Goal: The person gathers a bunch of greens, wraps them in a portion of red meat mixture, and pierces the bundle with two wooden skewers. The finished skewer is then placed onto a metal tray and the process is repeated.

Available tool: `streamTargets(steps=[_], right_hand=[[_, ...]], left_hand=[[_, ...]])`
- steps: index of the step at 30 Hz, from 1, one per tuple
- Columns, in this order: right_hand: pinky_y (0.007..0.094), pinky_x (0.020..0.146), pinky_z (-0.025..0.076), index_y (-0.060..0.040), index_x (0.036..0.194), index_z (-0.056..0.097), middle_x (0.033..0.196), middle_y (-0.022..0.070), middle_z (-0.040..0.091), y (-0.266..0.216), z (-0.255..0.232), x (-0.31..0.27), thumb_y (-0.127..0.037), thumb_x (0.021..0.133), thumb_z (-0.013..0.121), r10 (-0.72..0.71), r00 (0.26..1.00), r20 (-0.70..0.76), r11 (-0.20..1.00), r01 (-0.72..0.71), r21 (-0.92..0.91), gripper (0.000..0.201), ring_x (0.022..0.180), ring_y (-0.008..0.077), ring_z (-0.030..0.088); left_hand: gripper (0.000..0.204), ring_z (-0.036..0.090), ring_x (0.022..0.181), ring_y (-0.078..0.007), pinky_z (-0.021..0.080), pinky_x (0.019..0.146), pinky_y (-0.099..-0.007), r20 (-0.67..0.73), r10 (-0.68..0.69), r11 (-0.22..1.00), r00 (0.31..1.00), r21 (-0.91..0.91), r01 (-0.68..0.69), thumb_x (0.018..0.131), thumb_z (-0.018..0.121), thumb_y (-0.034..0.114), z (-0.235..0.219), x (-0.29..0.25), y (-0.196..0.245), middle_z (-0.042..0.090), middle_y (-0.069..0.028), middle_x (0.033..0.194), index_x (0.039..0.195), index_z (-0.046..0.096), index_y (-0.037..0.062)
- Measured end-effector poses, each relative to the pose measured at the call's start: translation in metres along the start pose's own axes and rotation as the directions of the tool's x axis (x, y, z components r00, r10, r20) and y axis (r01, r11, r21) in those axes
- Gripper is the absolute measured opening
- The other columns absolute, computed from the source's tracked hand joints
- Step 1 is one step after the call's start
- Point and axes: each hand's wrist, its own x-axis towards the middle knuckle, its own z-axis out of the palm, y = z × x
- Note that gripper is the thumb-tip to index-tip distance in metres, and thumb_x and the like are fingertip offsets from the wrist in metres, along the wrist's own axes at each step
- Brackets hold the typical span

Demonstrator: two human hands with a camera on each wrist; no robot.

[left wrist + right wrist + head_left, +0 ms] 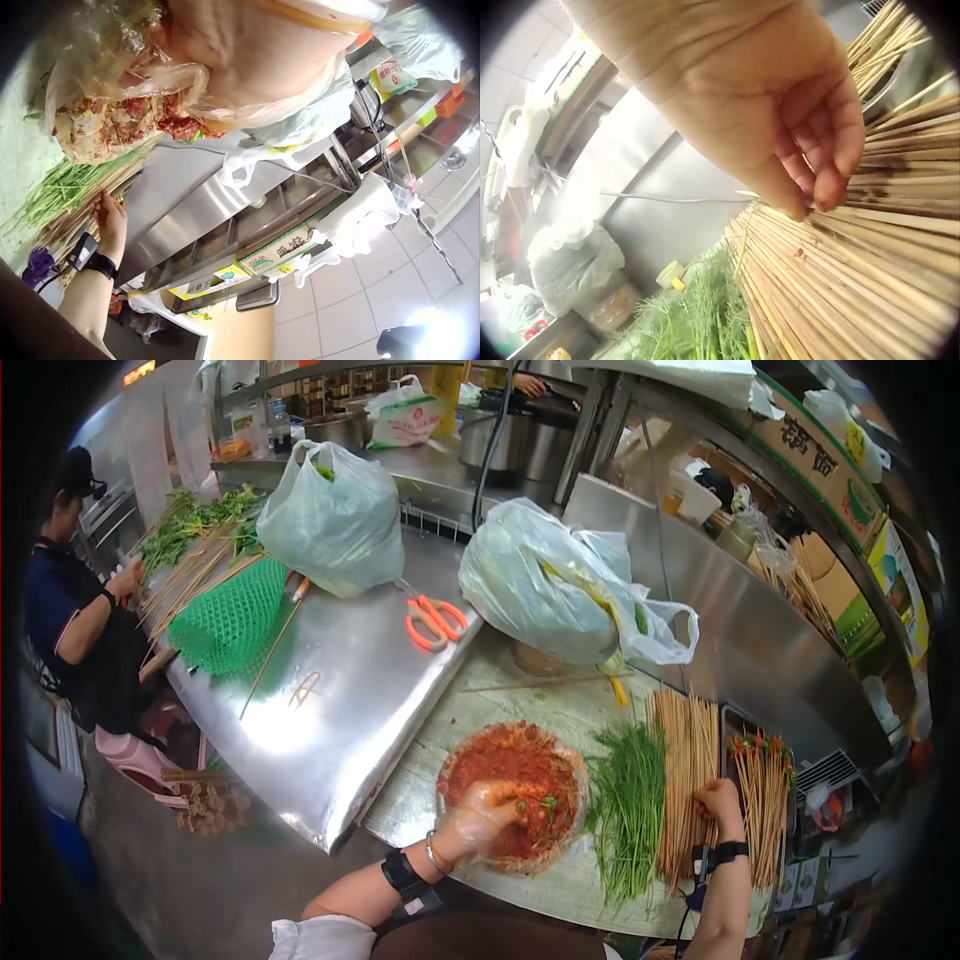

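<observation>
My left hand (480,818), in a clear plastic glove, reaches into a plastic-lined bowl (447,768) of red-sauced meat (510,755). Its fingertips are hidden, and whether they grip a piece I cannot tell. Bare, my right hand (718,800) is at the far part of a wide row of bamboo skewers (682,760). In the right wrist view, its thumb and curled fingers (826,196) pinch at a skewer (885,225) on top of the row. Between bowl and skewers lies a bunch of feathery green herbs (630,800).
Right of the row, a metal tray holds loaded skewers (760,800). Two full plastic bags (335,520) stand behind, one above the bowl. Orange-handled scissors (435,622) and green netting (228,622) lie on the steel table (350,690). Another person (85,590) works at the left.
</observation>
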Motion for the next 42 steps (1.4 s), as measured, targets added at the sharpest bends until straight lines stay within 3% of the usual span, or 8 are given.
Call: streamTargets(steps=[7,9,12,20,30,33,37,42], right_hand=[[0.0298,0.044,0.045,0.0025,0.074,0.063,0.059,0.0093,0.060,0.041,0.007,0.023,-0.011,0.087,0.061,-0.282,0.958,-0.046,0.932,0.262,-0.253,0.018,0.047,0.0163,0.057],[0.0291,0.043,0.044,0.0004,0.078,0.062,0.059,0.0064,0.059,0.018,-0.002,0.001,-0.011,0.088,0.059,-0.229,0.973,-0.005,0.944,0.224,0.242,0.015,0.046,0.0150,0.055],[0.0265,0.047,0.045,-0.0038,0.089,0.060,0.065,0.0017,0.057,-0.007,-0.014,-0.029,-0.012,0.090,0.058,-0.227,0.973,0.046,0.670,0.121,0.732,0.008,0.053,0.0116,0.055],[0.0240,0.066,0.053,-0.0007,0.104,0.058,0.090,0.0100,0.066,-0.098,0.058,-0.149,-0.012,0.090,0.061,-0.373,0.912,-0.172,0.184,0.254,0.950,0.017,0.075,0.0141,0.065],[0.0271,0.070,0.052,0.0011,0.103,0.057,0.090,0.0091,0.063,-0.126,0.127,-0.195,-0.012,0.094,0.055,-0.501,0.865,0.000,0.153,0.089,0.984,0.016,0.078,0.0160,0.064],[0.0273,0.069,0.052,0.0015,0.100,0.058,0.089,0.0089,0.061,-0.124,0.124,-0.192,-0.011,0.094,0.052,-0.667,0.740,0.087,0.158,0.026,0.987,0.015,0.077,0.0157,0.063],[0.0274,0.067,0.053,0.0023,0.096,0.059,0.087,0.0093,0.059,-0.128,0.111,-0.195,-0.014,0.095,0.049,-0.654,0.735,0.178,0.315,0.052,0.948,0.019,0.075,0.0162,0.063],[0.0290,0.063,0.056,0.0023,0.095,0.057,0.083,0.0104,0.059,-0.118,0.083,-0.167,-0.021,0.098,0.045,-0.566,0.825,0.003,0.139,0.092,0.986,0.027,0.068,0.0184,0.064]], left_hand=[[0.033,0.062,0.079,-0.0110,0.051,0.072,-0.0243,-0.023,-0.019,0.999,1.000,0.043,0.020,0.086,0.046,-0.002,0.000,0.000,-0.001,0.067,-0.0078,0.099,0.115,0.062,-0.0024],[0.033,0.063,0.079,-0.0122,0.052,0.072,-0.0246,-0.052,-0.006,1.000,0.999,0.005,0.006,0.085,0.045,-0.003,0.002,-0.001,0.000,0.067,-0.0086,0.100,0.114,0.062,-0.0030],[0.036,0.063,0.085,-0.0140,0.053,0.076,-0.0263,-0.055,-0.040,0.994,0.998,-0.109,0.034,0.084,0.042,-0.006,0.001,-0.001,0.005,0.066,-0.0102,0.104,0.115,0.060,-0.0048],[0.029,0.063,0.099,-0.0227,0.055,0.075,-0.0280,-0.223,-0.120,0.781,0.967,-0.623,-0.046,0.089,0.055,-0.001,0.007,0.004,0.005,0.059,-0.0138,0.117,0.118,0.055,-0.0012],[0.027,0.064,0.094,-0.0216,0.056,0.078,-0.0268,-0.225,-0.153,0.836,0.962,-0.549,0.005,0.092,0.052,0.003,0.011,0.000,0.005,0.060,-0.0143,0.109,0.118,0.053,-0.0045],[0.027,0.064,0.091,-0.0200,0.056,0.078,-0.0267,-0.199,-0.169,0.878,0.965,-0.475,0.056,0.092,0.052,0.003,0.014,0.000,0.007,0.062,-0.0143,0.107,0.118,0.054,-0.0058],[0.028,0.064,0.092,-0.0175,0.054,0.079,-0.0260,-0.116,-0.106,0.910,0.988,-0.411,0.049,0.092,0.053,0.006,0.014,-0.001,0.008,0.063,-0.0138,0.107,0.118,0.054,-0.0068],[0.027,0.064,0.093,-0.0178,0.053,0.080,-0.0269,-0.066,-0.059,0.955,0.996,-0.293,0.037,0.091,0.054,0.004,0.013,-0.001,0.002,0.063,-0.0138,0.109,0.116,0.056,-0.0075]])
